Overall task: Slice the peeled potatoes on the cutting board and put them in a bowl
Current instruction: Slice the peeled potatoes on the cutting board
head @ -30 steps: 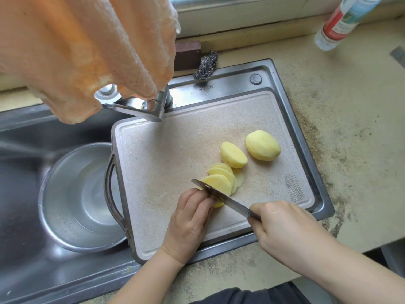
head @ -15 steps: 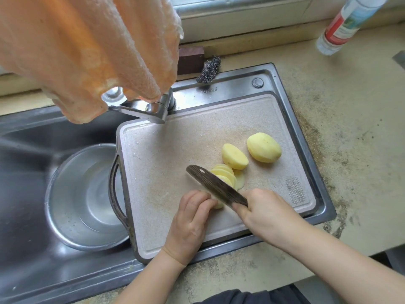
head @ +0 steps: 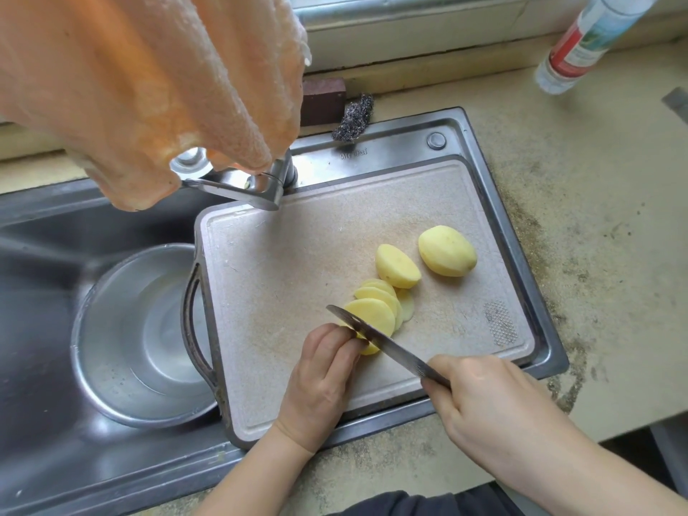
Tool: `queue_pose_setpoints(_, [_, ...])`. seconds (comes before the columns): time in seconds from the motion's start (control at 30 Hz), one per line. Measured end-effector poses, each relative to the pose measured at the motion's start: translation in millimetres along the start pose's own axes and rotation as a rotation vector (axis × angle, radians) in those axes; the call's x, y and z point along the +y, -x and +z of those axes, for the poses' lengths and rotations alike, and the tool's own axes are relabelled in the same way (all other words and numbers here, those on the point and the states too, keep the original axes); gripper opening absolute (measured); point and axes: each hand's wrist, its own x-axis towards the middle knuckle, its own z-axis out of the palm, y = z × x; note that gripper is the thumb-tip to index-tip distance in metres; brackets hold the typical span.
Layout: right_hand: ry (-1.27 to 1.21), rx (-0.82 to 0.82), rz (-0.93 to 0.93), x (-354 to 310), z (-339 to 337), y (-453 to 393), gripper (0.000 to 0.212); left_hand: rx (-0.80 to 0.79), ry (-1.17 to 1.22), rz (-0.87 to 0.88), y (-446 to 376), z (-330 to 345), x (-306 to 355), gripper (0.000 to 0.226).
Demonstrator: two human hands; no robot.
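On the beige cutting board [head: 298, 292] over the sink lie a whole peeled potato [head: 446, 251], a potato half [head: 397, 266] and a fan of several yellow slices [head: 376, 310]. My left hand [head: 324, 381] holds down the small remaining potato piece [head: 368, 348] with curled fingers. My right hand [head: 495, 407] grips the handle of a knife [head: 379, 340], whose blade stands edge down against that piece, next to my left fingertips. A steel bowl [head: 123, 337] holding water sits in the sink basin left of the board.
An orange cloth [head: 149, 87] hangs over the tap [head: 242, 180] and blocks the upper left. A steel scourer [head: 353, 117] and a dark block [head: 324, 96] sit behind the sink. A plastic bottle [head: 584, 42] stands at the far right on the stained counter [head: 595, 180].
The knife was lifted and tilted flat half a second ago; now its blade is down again through the potato piece, and another slice leans on the fan.
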Motion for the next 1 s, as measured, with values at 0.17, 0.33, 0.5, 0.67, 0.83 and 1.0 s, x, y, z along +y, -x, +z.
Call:
queue_pose_setpoints(0.17, [0.007,-0.047,0.000,-0.9,-5.2,-10.7,0.033,0.008,0.009,-0.005,0.0,0.8,-0.4,0.023])
queue_pose_setpoints(0.33, [-0.025,-0.079,-0.014,-2.4,-0.7,-24.6,0.031,0.012,0.014,-0.004,-3.3,0.5,0.9,0.022])
queue_pose_setpoints(0.5, [-0.060,-0.062,-0.015,-5.8,17.0,-37.6,0.025,-0.007,0.029,-0.033,-3.1,-2.8,3.7,0.022])
queue_pose_setpoints(0.67, [-0.066,-0.025,-0.004,-2.7,34.1,-39.0,0.016,-0.007,0.050,-0.053,-4.9,-6.6,5.6,0.012])
queue_pose_setpoints(0.83, [-0.157,-0.035,-0.014,-5.3,27.2,-42.6,0.020,-0.018,0.023,-0.047,-3.2,-5.1,5.1,0.016])
queue_pose_setpoints(1.0, [-0.150,0.014,-0.038,-1.0,8.5,-24.6,0.039,0.002,0.015,-0.008,0.3,-1.5,1.3,0.017])
